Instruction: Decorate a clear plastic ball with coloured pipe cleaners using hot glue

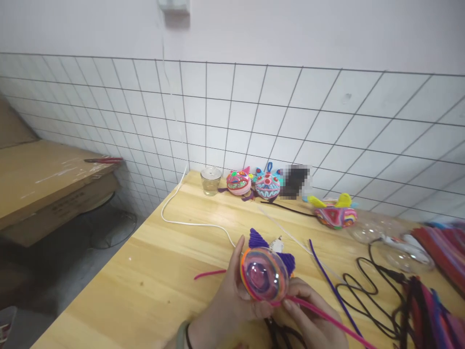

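Note:
A clear plastic ball ornament (264,275) is wrapped in coloured pipe cleaners, with two purple ear shapes (258,239) at its top. My left hand (236,291) holds it from the left side, thumb and fingers around its edge. At the ball's lower right, my right hand (308,310) pinches a pink pipe cleaner (327,317) that runs along the ball's bottom edge and trails off to the lower right. Another pink end (209,274) sticks out to the left behind my left hand. A white tag shows behind the ears.
Finished-looking pipe-cleaner ornaments (268,185) stand along the wall beside a glass cup (210,182). Clear plastic shells (409,254), a black cable (363,286), a purple pipe cleaner (334,291) and pipe-cleaner bundles (443,315) lie right. A white cable (189,224) crosses the table.

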The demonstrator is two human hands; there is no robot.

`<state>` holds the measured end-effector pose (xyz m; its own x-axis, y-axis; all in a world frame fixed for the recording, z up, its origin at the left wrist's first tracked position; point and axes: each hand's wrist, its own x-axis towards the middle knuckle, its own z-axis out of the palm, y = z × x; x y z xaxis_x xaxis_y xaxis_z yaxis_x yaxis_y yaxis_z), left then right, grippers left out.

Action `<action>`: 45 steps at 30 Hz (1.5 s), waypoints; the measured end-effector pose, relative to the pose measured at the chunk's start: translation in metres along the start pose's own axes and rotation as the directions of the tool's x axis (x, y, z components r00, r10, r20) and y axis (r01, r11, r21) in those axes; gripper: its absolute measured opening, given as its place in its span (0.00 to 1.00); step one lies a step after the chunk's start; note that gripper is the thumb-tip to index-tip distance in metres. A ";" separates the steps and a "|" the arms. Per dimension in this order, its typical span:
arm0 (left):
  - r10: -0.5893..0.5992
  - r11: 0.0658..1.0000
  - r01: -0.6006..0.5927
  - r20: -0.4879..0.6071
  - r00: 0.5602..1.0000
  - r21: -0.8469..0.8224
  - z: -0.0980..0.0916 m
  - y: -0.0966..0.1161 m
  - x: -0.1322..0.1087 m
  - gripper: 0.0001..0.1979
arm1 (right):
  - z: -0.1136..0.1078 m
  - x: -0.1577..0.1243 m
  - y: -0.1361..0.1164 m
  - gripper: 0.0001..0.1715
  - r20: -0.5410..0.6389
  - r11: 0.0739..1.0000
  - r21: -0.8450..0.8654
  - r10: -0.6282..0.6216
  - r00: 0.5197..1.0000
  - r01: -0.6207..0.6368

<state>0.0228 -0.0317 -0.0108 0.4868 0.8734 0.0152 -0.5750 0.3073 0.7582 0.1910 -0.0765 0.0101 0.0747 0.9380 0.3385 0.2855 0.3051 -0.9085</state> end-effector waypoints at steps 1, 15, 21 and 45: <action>-0.005 1.000 0.005 -0.022 1.000 -0.013 0.000 0.000 0.000 0.60 | 0.002 -0.001 -0.002 0.03 -0.023 1.000 0.001 -0.011 1.000 0.011; -0.048 0.991 0.037 -0.083 0.995 -0.128 0.001 0.003 -0.008 0.63 | 0.014 -0.004 -0.012 0.06 -0.099 0.996 0.024 -0.086 0.991 0.089; -0.057 0.990 0.042 -0.106 0.993 -0.137 0.002 0.003 -0.008 0.63 | 0.015 -0.004 -0.013 0.05 -0.085 0.998 0.040 -0.052 0.995 0.055; -0.017 0.993 0.000 -0.142 0.990 -0.117 0.006 0.005 -0.007 0.65 | 0.016 -0.004 -0.012 0.05 -0.079 0.994 0.103 -0.014 0.997 0.022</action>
<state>0.0205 -0.0387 -0.0028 0.3983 0.9128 -0.0901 -0.6480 0.3495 0.6767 0.1722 -0.0813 0.0157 0.1458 0.9177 0.3696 0.1873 0.3412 -0.9212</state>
